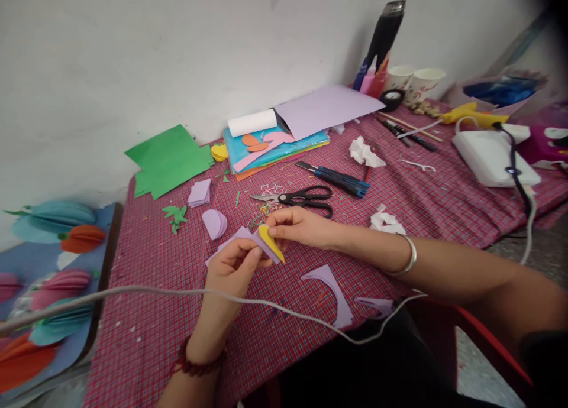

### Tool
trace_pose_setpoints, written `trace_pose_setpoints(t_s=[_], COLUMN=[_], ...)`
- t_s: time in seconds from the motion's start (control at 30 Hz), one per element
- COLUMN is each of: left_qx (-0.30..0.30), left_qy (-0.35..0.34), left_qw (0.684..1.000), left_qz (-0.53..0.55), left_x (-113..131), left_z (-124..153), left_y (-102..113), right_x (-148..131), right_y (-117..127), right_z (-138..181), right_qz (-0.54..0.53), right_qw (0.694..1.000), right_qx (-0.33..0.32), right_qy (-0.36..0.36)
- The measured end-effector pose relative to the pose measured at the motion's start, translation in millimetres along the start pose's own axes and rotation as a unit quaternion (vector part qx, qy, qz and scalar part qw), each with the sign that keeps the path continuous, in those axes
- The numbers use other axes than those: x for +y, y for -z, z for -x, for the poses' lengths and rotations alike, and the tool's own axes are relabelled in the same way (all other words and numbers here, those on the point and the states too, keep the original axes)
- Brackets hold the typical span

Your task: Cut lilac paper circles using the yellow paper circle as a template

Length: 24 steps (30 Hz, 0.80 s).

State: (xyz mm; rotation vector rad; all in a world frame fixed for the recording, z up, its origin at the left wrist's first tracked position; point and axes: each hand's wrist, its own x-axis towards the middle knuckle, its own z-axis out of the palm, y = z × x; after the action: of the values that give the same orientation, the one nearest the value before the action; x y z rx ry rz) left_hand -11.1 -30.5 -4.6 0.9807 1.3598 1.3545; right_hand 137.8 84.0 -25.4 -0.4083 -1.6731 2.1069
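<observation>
My left hand (234, 267) pinches a folded lilac paper piece (242, 238) above the red checked tablecloth (146, 290). My right hand (296, 226) pinches a yellow half-circle template (270, 242) against that lilac paper. Both hands are closed and meet over the middle of the table. Black-handled scissors (302, 198) lie just behind my right hand. A lilac half-circle cut-out (215, 223) and a small stack of lilac squares (199, 193) lie to the left behind my left hand. Curved lilac offcuts (333, 287) lie in front of my right forearm.
A white cable (177, 291) runs across the near table. Green paper (166, 158), a stack of coloured sheets (275, 148), blue pliers (337, 180), crumpled tissue (364, 152), a yellow glue gun (473, 116), a white box (492, 156), paper cups (426, 81) and a dark bottle (385, 32) sit farther back. Paper fruit decorations (53, 266) lie at left.
</observation>
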Motion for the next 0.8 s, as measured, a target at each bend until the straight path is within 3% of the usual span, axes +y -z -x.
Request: trace_pose_setpoints(t_s=[0.2,0.37,0.47,0.8], left_qx=[0.031,0.064,0.073,-0.011], left_qy=[0.001,0.0,0.015,0.107], left_qw=[0.999,0.998,0.997,0.982], left_qz=[-0.01,-0.019,0.029,0.157], left_x=[-1.4,-6.7,-2.0,3.5], left_z=[-3.0,-7.3,-7.9,-5.3], left_y=[-1.4,4.9,4.7,-3.1], right_x=[-1.9,-17.5,-21.1,-9.7], right_y=[2.3,8.6,10.4,-3.8], right_z=[0.4,2.9,3.8,6.4], right_qz=[0.056,0.109,0.054,-0.109], right_qw=[0.998,0.991,0.997,0.993], right_qx=[0.004,-0.024,-0.015,-0.045], right_qy=[0.004,0.067,0.057,-0.03])
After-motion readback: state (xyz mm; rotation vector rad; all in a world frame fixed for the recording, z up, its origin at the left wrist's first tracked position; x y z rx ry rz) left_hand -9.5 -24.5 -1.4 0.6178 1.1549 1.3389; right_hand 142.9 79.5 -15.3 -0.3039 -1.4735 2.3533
